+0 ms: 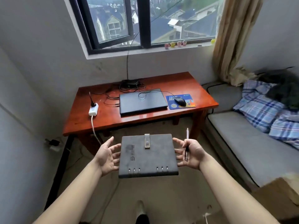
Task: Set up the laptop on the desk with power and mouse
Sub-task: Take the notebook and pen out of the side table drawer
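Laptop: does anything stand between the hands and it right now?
Yes. A binder is carried between the left hand and right hand, in front of the desk, and the right hand also pinches a pen. On the desk itself nothing blocks the closed laptop, though a thin cable loops across its lid.

closed grey binder (148, 155) | pen (187, 136) beside it | plaid pillows (258, 109) on sofa (234, 131) | curtain (233, 38) by window (144, 21)

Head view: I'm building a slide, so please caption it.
Left hand and right hand, which pinches a pen, hold a binder before the desk with closed laptop and mouse.
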`<state>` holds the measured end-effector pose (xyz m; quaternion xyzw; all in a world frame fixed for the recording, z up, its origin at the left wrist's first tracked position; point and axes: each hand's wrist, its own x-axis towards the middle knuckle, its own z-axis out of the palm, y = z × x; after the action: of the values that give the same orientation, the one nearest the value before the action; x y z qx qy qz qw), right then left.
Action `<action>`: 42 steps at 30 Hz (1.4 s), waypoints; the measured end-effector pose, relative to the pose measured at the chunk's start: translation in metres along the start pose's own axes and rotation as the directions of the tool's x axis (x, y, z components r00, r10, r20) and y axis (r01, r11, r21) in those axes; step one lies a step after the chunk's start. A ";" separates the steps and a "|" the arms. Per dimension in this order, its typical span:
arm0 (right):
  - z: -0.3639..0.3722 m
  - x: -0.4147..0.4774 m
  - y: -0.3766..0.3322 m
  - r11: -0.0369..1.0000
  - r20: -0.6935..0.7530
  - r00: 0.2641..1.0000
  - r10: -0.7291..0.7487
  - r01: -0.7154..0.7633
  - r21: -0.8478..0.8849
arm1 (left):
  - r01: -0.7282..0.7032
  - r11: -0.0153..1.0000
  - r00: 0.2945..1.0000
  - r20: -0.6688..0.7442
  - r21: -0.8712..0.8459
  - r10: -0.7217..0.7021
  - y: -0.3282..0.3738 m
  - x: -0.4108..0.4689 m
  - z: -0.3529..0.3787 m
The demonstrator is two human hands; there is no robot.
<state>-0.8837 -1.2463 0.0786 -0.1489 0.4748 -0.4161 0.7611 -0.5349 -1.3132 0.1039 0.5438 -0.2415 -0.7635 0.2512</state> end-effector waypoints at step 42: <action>-0.232 0.479 -0.535 0.984 -0.585 0.793 0.171 -0.113 0.134 | 0.213 0.914 0.975 -0.021 0.344 -0.219 0.440 0.692 0.358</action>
<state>-1.2466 -1.9042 0.0074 0.0603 0.6793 -0.4047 0.6092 -1.0182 -2.0587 0.0004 0.5957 -0.3119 -0.7374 0.0641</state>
